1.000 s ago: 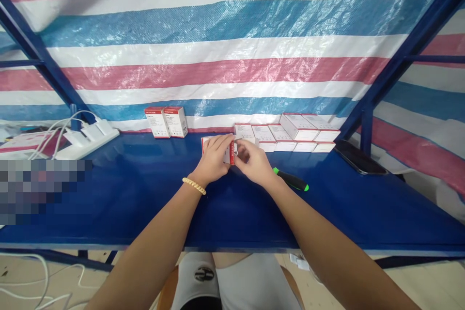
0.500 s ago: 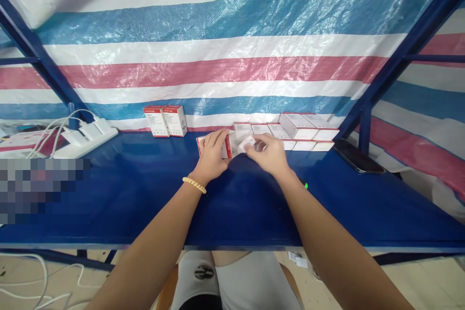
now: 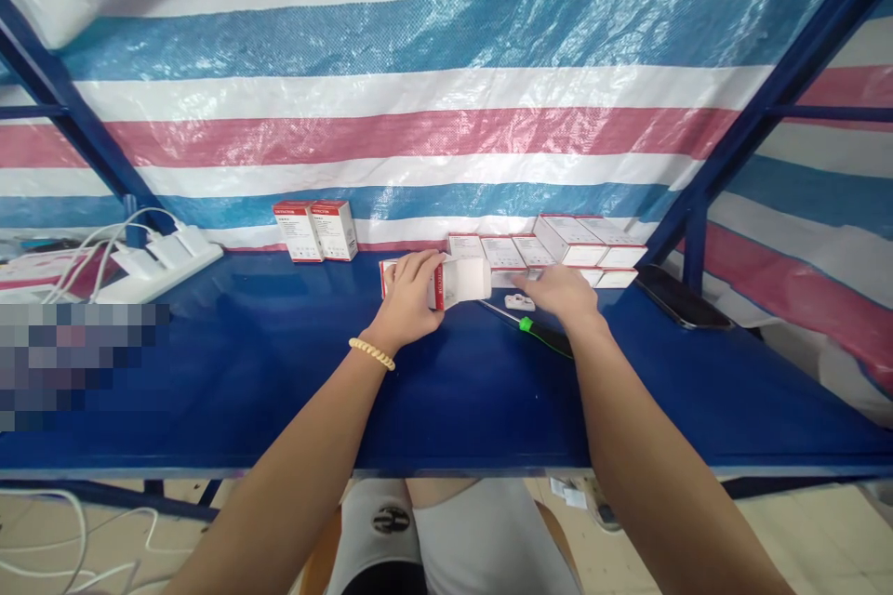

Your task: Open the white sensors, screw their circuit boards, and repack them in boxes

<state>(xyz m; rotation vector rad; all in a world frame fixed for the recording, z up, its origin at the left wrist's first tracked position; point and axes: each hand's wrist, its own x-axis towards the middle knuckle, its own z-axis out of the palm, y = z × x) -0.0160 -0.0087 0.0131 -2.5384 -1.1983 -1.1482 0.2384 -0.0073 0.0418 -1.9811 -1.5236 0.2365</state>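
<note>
My left hand (image 3: 411, 297) is closed around a small white and red carton (image 3: 469, 281) lying on its side on the blue table. The carton's open end and white flap face right. A small white plastic part (image 3: 520, 302) lies on the table just right of the flap. Beside it is my right hand (image 3: 564, 294), its fingers reaching left over the part's far side, with nothing visible in them. Nearer to me lies a screwdriver (image 3: 544, 335) with a black and green handle, its shaft pointing at the carton; the handle's end is behind my right wrist.
Several white cartons (image 3: 572, 242) are stacked at the back right, behind my right hand. Two upright cartons (image 3: 313, 231) stand at the back left. A phone (image 3: 684, 297) lies at the right, and a power strip (image 3: 167, 265) with plugged-in chargers at the left.
My right hand has moved right, away from the carton's opening. The white part it held there now lies on the table. The carton's flap and the screwdriver have come into view.
</note>
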